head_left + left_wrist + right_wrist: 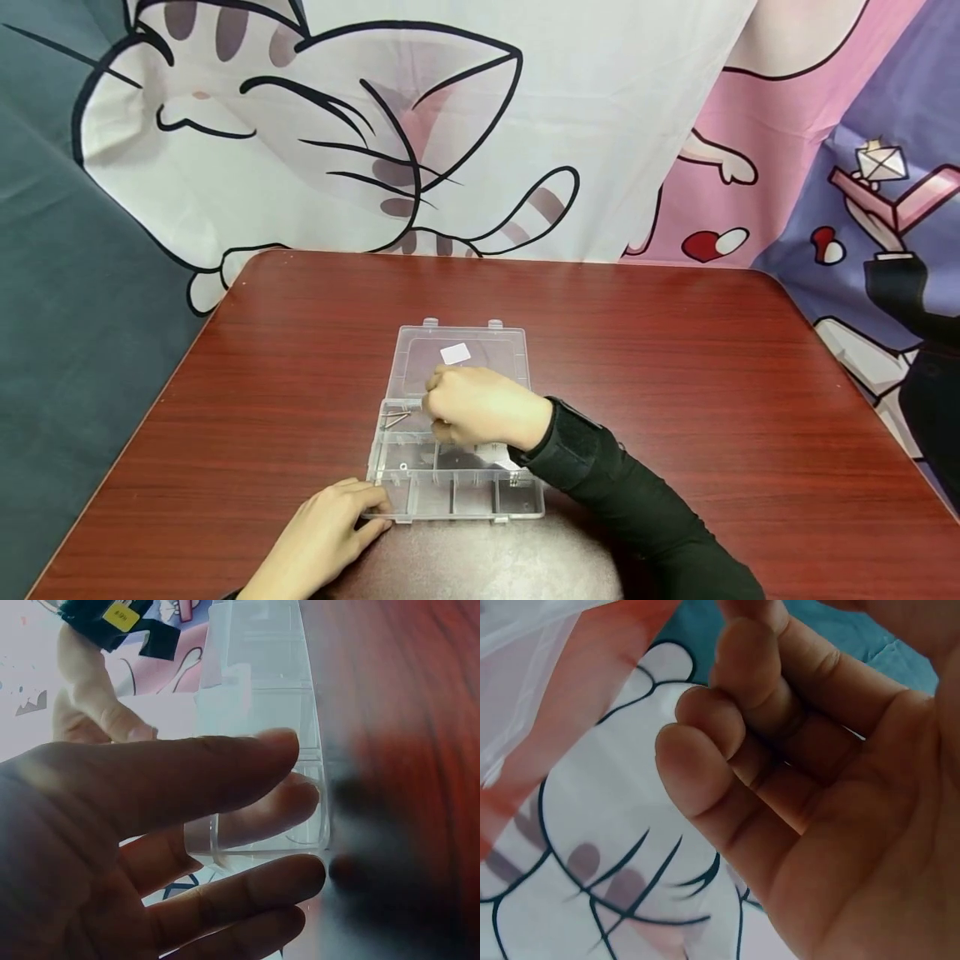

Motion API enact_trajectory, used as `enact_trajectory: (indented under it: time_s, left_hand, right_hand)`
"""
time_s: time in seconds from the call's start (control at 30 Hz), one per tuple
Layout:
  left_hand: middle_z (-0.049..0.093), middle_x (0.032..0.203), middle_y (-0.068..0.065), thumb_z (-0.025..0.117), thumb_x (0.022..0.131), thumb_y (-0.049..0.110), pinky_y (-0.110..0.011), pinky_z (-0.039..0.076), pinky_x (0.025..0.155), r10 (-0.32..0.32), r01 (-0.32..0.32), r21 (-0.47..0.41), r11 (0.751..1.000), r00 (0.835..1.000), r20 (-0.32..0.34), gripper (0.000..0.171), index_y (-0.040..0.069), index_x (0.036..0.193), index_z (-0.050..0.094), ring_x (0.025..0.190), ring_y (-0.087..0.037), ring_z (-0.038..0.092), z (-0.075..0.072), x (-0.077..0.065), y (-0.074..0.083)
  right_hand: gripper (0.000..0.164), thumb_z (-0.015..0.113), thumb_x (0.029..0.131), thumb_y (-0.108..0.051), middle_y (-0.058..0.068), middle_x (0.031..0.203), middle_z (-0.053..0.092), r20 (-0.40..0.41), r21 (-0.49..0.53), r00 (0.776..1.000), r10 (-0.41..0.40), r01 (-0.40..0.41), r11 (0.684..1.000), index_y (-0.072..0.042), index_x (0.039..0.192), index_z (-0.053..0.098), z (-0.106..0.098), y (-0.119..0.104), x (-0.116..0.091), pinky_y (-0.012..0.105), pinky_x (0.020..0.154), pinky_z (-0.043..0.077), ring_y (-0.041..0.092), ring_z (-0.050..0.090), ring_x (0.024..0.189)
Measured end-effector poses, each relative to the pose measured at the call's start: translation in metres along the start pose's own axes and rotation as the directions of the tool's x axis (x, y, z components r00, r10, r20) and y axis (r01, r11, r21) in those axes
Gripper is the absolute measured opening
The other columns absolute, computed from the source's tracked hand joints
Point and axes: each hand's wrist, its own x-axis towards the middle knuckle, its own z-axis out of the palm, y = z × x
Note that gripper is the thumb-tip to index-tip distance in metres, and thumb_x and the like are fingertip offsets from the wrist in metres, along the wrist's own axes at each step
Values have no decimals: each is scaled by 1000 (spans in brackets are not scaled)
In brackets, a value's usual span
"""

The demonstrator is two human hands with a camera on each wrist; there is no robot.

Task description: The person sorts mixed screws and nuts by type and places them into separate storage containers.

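A clear plastic compartment box point(408, 367) lies on the table with its lid swung back. My left hand point(330, 525) holds the box's near left corner; in the left wrist view the thumb point(217, 776) is in front of the corner and a finger shows through the plastic. Over the rear compartments is my right hand point(483, 408), its fingers curled. Its thumb and index tips are out of sight, so whether they pinch anything is hidden. Thin metal screws point(395, 420) lie in the rear left compartment. A tiny pale ring-like piece point(403, 466) sits in the middle row.
The box stands near the front of the reddish-brown wooden table point(637, 350). A white label point(455, 353) is on the lid. Small metal pieces point(514, 480) show at the right side of the box. Behind the table hangs a printed cat cloth point(600, 125).
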Motion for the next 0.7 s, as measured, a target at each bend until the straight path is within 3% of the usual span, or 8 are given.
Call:
enact_trajectory:
  time_s: [0.13, 0.3, 0.7]
  left_hand:
    - [47, 69, 22, 78, 61, 9, -22, 37, 50, -8, 8, -1, 1000, 1000, 10, 32, 27, 68, 52, 62, 2, 42, 1, 1, 0]
    - [42, 68, 22, 77, 61, 8, -20, 34, 50, -2, 2, -9, 1000, 1000, 15, 35, 28, 66, 48, 62, 3, 38, 2, 0, -1]
    - [48, 71, 19, 78, 61, 7, -21, 36, 52, 33, -33, -9, 999, 999, 12, 35, 27, 68, 50, 64, 0, 43, 3, 0, -4]
  right_hand:
    - [12, 65, 74, -13, -6, 67, 45, -40, -11, 999, 13, -13, 1000, -16, 64, 59, 2, 13, -14, 22, 61, 42, 12, 50, 70]
    - [14, 68, 74, -16, -7, 67, 45, -73, 30, 992, 106, -104, 994, -17, 64, 57, 4, 27, -35, 24, 58, 43, 11, 50, 69]
    - [12, 67, 70, -9, -8, 67, 46, -117, 69, 964, 238, -231, 970, -16, 64, 60, 11, 50, -74, 26, 60, 44, 15, 51, 75]
